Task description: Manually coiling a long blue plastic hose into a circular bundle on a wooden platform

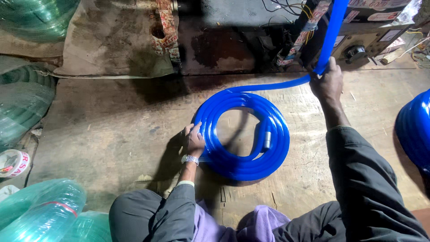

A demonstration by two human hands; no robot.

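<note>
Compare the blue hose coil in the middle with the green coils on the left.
The blue hose coil is deep, opaque blue; the green coils are pale and see-through. The blue coil lies flat under the left hand, its free end gripped by the right hand; the green coils sit stacked and untouched. Both are wound plastic hose.

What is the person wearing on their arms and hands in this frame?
Both hands are bare, no gloves. The left hand has a silver metal-link wristwatch at the wrist, with a dark grey long sleeve showing a pale cuff edge. The right hand carries no watch or ring that shows; its dark grey sleeve is pushed up the forearm.
</note>
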